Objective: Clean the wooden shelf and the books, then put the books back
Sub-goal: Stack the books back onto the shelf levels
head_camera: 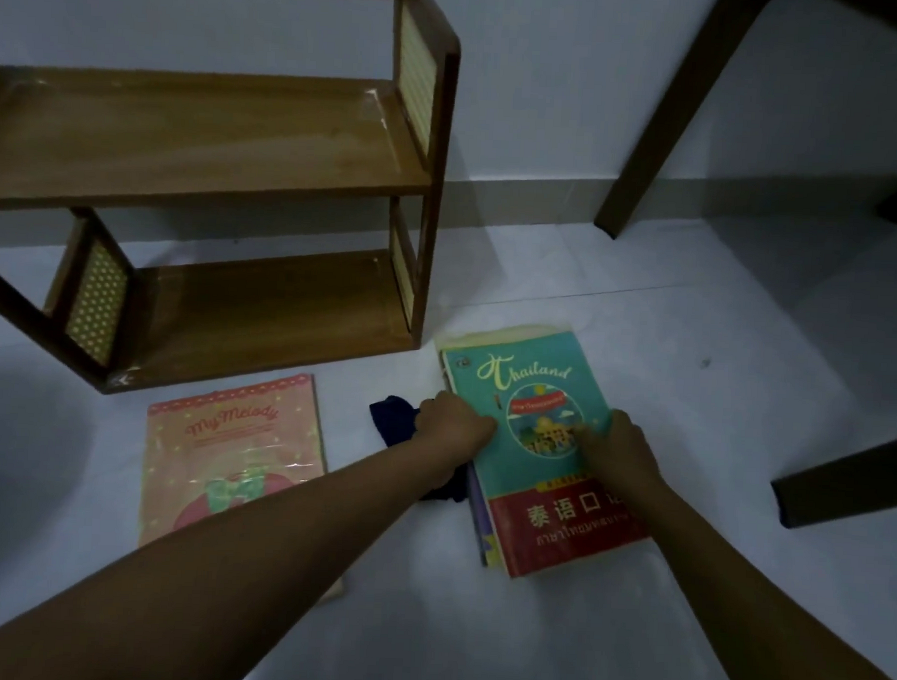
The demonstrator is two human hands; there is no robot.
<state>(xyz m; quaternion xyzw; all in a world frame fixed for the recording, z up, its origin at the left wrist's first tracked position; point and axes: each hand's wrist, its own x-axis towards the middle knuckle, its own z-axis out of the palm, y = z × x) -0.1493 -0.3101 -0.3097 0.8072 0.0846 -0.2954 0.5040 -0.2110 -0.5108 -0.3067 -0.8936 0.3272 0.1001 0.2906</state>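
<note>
Floor (641, 348) holds bare wooden shelf (239, 140), stacked books (534, 446).

The scene is dimly lit, and a cool bluish cast is seen over the pale floor (578, 628) and wall. Soft glare is caught on the middle board of the wooden shelf (229, 140), near its far right corner. Broad, soft shadows are thrown at the near left of the floor and beneath the shelf. The whole picture is slightly blurred, most plainly at the fingers. Straight lines are bent near the edges by the wide lens.
</note>
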